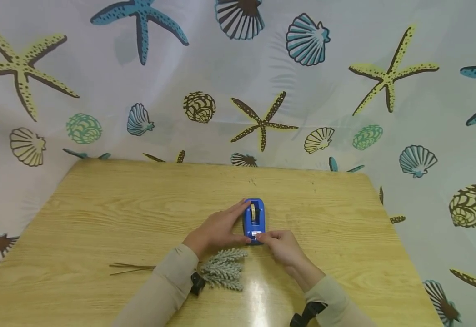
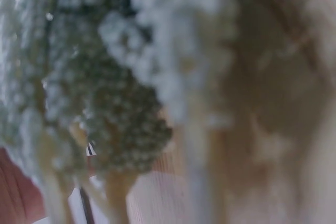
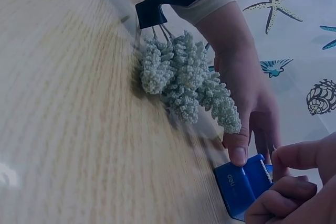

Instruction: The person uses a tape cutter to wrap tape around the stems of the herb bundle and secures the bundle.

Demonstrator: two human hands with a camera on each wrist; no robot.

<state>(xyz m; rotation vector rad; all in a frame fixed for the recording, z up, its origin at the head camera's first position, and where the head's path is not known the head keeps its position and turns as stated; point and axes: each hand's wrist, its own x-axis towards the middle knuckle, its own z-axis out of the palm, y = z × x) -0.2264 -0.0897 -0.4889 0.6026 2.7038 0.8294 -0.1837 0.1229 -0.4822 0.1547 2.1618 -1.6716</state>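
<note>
A blue tape dispenser [image 1: 254, 218] with a roll of tape in it stands in the middle of the wooden table [image 1: 119, 204]. My left hand [image 1: 231, 225] grips it from the left, fingers on its far end and thumb on its near side. In the right wrist view that thumb presses the dispenser [image 3: 242, 187]. My right hand [image 1: 270, 238] pinches at the dispenser's near cutter end, where the tape end lies; its curled fingers [image 3: 286, 195] show in the right wrist view. A frosted pale green artificial sprig [image 1: 224, 269] lies under my left wrist.
The sprig's thin brown stems [image 1: 131, 269] stretch left across the table. It fills the left wrist view as a blur [image 2: 126, 103]. A curtain printed with starfish and shells [image 1: 344, 91] hangs behind and beside the table. Bare tabletop extends left and right of my hands.
</note>
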